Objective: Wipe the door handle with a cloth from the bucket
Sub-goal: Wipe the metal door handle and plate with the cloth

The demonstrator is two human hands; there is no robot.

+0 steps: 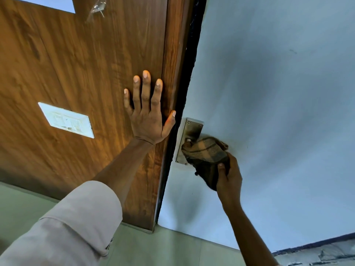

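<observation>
A metal door handle plate (191, 129) is fixed near the left edge of a pale blue door (269, 93). A dark brown checked cloth (206, 156) is wrapped over the lever, which is mostly hidden; only its round base shows. My right hand (229, 177) is shut on the cloth's lower end, pressing it against the handle. My left hand (148, 110) lies flat with fingers spread on the brown wooden panel (76, 64) beside the door edge, thumb at the frame. No bucket is in view.
A white switch plate (66, 120) sits on the wooden panel to the left. A dark gap (184, 89) runs between panel and door. Greenish floor (172, 246) lies below. A piece of clear tape (98, 6) sticks near the panel's top.
</observation>
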